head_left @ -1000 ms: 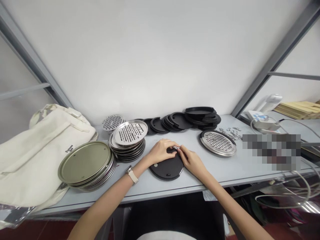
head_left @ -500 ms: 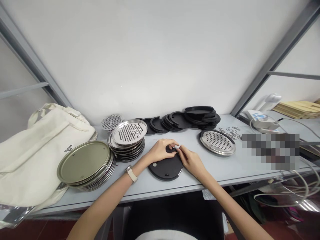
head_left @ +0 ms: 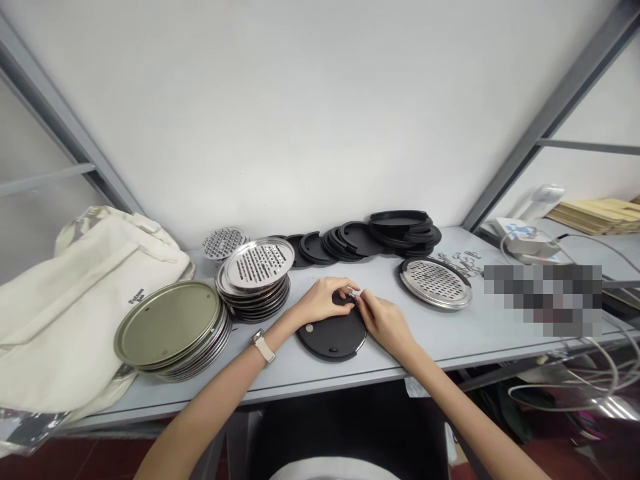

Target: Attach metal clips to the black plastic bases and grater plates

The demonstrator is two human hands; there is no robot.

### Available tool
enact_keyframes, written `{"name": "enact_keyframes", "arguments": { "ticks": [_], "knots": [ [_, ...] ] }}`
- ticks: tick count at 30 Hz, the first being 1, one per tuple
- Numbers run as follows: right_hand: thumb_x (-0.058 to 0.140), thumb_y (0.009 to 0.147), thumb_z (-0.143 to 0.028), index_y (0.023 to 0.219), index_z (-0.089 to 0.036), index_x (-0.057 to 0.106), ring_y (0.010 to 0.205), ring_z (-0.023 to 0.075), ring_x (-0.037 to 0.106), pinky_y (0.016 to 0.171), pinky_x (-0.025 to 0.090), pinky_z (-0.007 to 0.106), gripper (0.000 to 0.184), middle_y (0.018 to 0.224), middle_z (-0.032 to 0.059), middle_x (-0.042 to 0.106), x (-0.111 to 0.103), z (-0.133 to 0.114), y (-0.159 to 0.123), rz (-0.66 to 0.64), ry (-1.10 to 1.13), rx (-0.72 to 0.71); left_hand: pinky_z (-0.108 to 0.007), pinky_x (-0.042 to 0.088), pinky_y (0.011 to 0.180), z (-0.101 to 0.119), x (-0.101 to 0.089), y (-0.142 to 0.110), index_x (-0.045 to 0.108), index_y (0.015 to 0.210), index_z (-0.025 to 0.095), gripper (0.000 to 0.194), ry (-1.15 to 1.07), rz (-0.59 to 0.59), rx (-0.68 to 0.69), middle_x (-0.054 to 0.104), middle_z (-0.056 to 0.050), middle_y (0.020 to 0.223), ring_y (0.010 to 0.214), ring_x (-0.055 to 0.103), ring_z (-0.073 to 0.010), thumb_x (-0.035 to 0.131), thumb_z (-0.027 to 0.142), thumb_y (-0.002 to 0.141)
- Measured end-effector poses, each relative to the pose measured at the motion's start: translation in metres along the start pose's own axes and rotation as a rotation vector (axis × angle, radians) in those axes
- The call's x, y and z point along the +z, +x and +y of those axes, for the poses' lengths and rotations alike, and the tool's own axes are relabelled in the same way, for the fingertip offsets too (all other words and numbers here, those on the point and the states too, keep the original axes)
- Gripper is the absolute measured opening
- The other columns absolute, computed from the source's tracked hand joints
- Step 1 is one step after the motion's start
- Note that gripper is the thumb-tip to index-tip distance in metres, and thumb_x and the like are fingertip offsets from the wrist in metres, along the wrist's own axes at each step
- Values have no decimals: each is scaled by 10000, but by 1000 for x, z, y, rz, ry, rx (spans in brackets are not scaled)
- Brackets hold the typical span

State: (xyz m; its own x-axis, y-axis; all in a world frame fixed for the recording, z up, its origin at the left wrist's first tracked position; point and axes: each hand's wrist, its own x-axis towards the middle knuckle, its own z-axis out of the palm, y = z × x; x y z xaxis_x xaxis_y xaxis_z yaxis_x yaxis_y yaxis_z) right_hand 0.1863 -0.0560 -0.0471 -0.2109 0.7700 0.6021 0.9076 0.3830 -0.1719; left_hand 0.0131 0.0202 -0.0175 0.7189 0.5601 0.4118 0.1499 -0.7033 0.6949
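Note:
A round black disc (head_left: 333, 337) lies flat near the table's front edge, with a pale dot and a dark slot on its face. Over its far edge, my left hand (head_left: 325, 299) pinches a small shiny metal clip (head_left: 353, 294) between thumb and fingers. My right hand (head_left: 384, 323) is closed on the same clip from the right, its fingertips meeting the left ones. Fingers hide most of the clip, so its exact shape cannot be made out. To the right, a round metal grater (head_left: 435, 283) sits partly in a black rim.
Stacked graters (head_left: 260, 263) and olive-green round plates (head_left: 170, 323) stand at left beside a cream canvas bag (head_left: 75, 307). Black round covers (head_left: 400, 230) line the wall. Loose small metal clips (head_left: 465, 265) lie right of the grater. Cables (head_left: 565, 387) hang at far right.
The hands hold almost the same pose over the black disc, with only a tiny shift of the fingers at the metal clip. The camera view has tilted very slightly.

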Motion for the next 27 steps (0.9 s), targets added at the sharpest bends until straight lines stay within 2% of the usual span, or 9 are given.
{"name": "enact_keyframes", "arguments": {
  "ticks": [3, 7, 11, 15, 18, 21, 27],
  "knots": [
    [325, 988, -240, 788, -184, 471, 515, 146, 543, 515, 305, 250, 254, 598, 21, 579, -1, -1, 0, 55, -47, -27, -246, 477, 801, 2, 0, 1, 627, 1059, 187, 318, 39, -13, 15, 657, -8, 885, 844, 611, -145, 611, 108, 751],
    [326, 988, -243, 777, -192, 454, 492, 138, 519, 499, 293, 247, 252, 586, 10, 565, -3, -2, -1, 36, -21, -8, -254, 468, 811, 4, -1, 1, 617, 1057, 185, 308, 97, -3, 30, 642, -9, 872, 867, 596, -153, 602, 104, 760],
    [324, 987, -274, 779, -201, 448, 475, 144, 518, 479, 287, 244, 252, 575, 6, 559, -3, -3, 1, 16, 36, 73, -268, 483, 796, 6, -1, -1, 586, 1088, 195, 325, 127, -14, 7, 603, -29, 1028, 799, 588, -136, 601, 131, 770],
    [327, 979, -279, 844, -213, 470, 501, 156, 560, 492, 341, 232, 208, 626, 10, 599, -1, -1, 2, -108, 180, 134, -270, 491, 778, 8, -2, -3, 554, 1130, 208, 349, 140, -22, -7, 534, -45, 1128, 782, 585, -126, 593, 155, 787],
    [332, 973, -277, 910, -221, 496, 533, 166, 590, 521, 389, 234, 184, 677, 17, 629, 1, 1, 4, -179, 283, 159, -271, 487, 776, 9, -2, -3, 547, 1129, 209, 337, 163, -35, -3, 529, -45, 1117, 790, 581, -133, 578, 154, 797],
    [333, 968, -277, 943, -220, 512, 552, 178, 605, 533, 404, 244, 190, 699, 28, 643, 1, 2, 4, -184, 301, 171, -276, 481, 781, 10, -2, -3, 552, 1109, 202, 313, 184, -43, 1, 545, -40, 1066, 804, 582, -145, 572, 152, 800],
    [335, 967, -285, 873, -221, 485, 543, 177, 599, 529, 394, 242, 188, 671, 19, 621, 0, 0, 4, -179, 291, 179, -285, 467, 825, 10, -1, -1, 567, 1077, 183, 297, 185, -15, 30, 587, -38, 1009, 841, 579, -160, 573, 127, 785]
  ]
}}
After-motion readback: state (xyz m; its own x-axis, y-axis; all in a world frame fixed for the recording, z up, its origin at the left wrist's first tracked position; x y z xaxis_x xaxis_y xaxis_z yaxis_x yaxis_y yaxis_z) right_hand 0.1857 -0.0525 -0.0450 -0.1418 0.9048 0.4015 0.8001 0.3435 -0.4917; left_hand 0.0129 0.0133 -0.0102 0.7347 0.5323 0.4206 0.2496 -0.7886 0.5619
